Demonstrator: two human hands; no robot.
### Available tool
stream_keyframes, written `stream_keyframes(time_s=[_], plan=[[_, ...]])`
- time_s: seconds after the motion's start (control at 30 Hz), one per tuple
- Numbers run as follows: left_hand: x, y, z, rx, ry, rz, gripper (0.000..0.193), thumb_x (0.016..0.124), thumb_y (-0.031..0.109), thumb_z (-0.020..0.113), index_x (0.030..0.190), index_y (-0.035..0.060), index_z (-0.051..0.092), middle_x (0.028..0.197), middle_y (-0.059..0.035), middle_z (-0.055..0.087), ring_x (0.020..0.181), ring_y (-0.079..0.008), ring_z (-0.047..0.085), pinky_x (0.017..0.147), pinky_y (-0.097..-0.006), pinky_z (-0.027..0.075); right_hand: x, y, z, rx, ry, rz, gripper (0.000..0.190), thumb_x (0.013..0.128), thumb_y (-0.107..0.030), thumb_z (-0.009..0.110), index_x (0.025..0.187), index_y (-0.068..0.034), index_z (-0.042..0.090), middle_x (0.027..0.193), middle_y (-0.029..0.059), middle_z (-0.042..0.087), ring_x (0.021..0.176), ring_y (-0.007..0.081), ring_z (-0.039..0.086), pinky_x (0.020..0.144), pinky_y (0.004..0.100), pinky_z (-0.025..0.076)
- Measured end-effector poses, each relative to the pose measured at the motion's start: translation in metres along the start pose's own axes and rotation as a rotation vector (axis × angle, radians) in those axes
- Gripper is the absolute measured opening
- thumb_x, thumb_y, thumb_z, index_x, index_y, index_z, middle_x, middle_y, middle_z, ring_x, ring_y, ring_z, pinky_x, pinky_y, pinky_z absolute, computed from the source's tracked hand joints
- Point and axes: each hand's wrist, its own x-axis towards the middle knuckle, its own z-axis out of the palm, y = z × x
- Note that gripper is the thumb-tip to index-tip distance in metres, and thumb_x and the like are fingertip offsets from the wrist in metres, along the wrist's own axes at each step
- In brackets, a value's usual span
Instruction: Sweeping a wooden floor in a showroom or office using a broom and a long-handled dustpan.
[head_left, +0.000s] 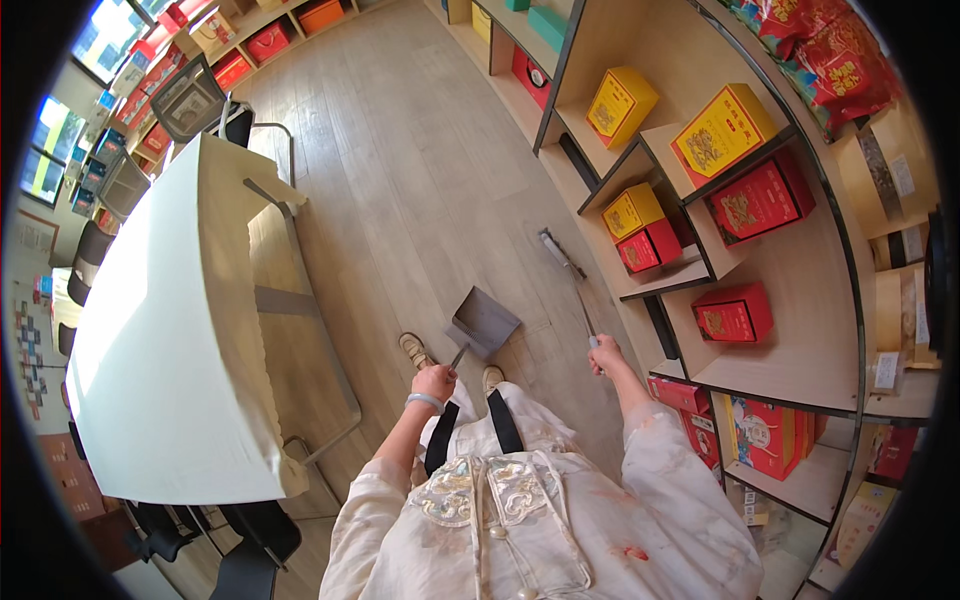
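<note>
My left hand (433, 382) grips the handle of a grey dustpan (491, 319), whose open pan rests on the floor just ahead of my shoes. A bangle circles that wrist. Out to the right, my right hand (606, 355) is closed around the handle of a long, thin broom (556, 251). The broom's head lies on the floor near the base of the shelving, farther out than the dustpan and apart from it. Dark bristles show along the head's edge. Whether any dirt lies in the pan is too hard to tell.
Wooden shelving (787, 330) with black edges runs along my right, holding red boxes (731, 313) and yellow boxes (621, 107). To my left stands a table under a pale cloth (165, 337), its metal legs reaching the plank floor (397, 165). A mesh-backed chair (187, 101) stands beyond it.
</note>
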Motion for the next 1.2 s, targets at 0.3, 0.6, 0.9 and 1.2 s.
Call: stream_keyframes(time_s=[0.3,0.6,0.9,1.2], plan=[[0.041,0.015,-0.025,0.048,-0.082,0.150,0.012,0.072,0.018,0.056,0.077,0.0131,0.066,0.074,-0.0136,0.063,0.071,-0.0310,0.061,0.066,-0.0406,0.049,-0.091,0.027,0.053,0.226,-0.234,0.199,0.053,0.071,0.010,0.049,0.122,0.001,0.038,0.061,0.0104,0.049,0.042,0.0111,0.042,0.031,0.0248,0.030],[0.060,-0.025,-0.083,0.062,-0.071,0.004,0.015,0.071,0.013,0.055,0.079,0.0154,0.067,0.079,-0.0127,0.064,0.076,-0.0290,0.062,0.070,-0.0389,0.049,-0.054,-0.030,0.060,0.241,0.091,0.052,0.053,0.071,0.007,0.050,0.123,0.001,0.037,0.062,0.0088,0.049,0.041,0.0110,0.042,0.031,0.0251,0.031],[0.102,-0.080,-0.123,0.047,-0.087,-0.030,0.015,0.070,0.013,0.057,0.081,0.0148,0.066,0.082,-0.0122,0.063,0.078,-0.0280,0.061,0.070,-0.0369,0.049,-0.037,-0.093,0.207,-0.104,-0.037,0.057,0.038,0.067,0.008,0.054,0.104,0.002,0.050,0.059,0.0099,0.052,0.038,0.0158,0.049,0.029,0.0292,0.033],[0.107,-0.122,-0.176,-0.063,0.025,-0.159,0.015,0.071,0.014,0.057,0.084,0.0127,0.065,0.081,-0.0145,0.063,0.079,-0.0312,0.061,0.072,-0.0396,0.048,-0.053,-0.182,0.189,-0.033,-0.268,0.069,0.056,0.071,0.009,0.050,0.125,-0.001,0.037,0.063,0.0077,0.051,0.041,0.0094,0.041,0.032,0.0239,0.031]])
